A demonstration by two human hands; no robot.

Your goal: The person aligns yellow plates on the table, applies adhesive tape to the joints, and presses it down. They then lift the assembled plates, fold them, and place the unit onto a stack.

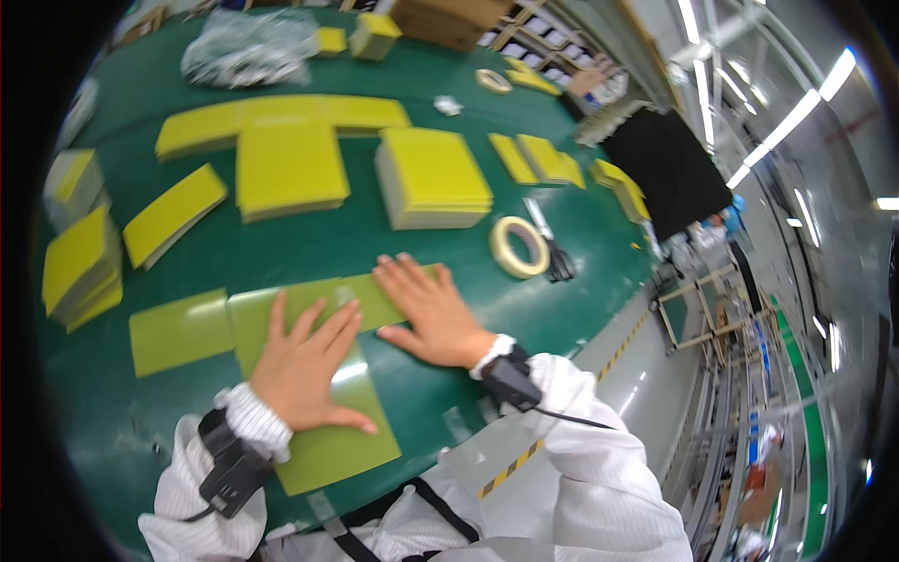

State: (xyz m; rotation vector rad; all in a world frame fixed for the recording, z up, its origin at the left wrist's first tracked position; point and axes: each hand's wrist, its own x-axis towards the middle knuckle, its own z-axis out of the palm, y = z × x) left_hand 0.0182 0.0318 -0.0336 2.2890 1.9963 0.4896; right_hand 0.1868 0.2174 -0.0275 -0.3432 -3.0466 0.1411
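On the green table lies a flat T-shaped layout of yellow-green sheets (342,450): a left piece (183,332), a middle piece and a right piece. My left hand (307,367) rests palm down on the middle piece, fingers spread. Just to its right, my right hand (429,314) presses flat over the right piece, fingers stretched out and thumb apart. Neither hand holds anything. Parts of the middle and right pieces are hidden under the hands. Beyond them stands a stack of yellow sheets (435,173), beside a T-shaped pile of similar sheets (288,169).
A roll of tape (507,248) and black-handled scissors (558,262) lie right of my hands. Yellow stacks (84,262) line the left side. Clear plastic bags (248,47) and a cardboard box (449,21) are at the back. The table's edge curves along the right.
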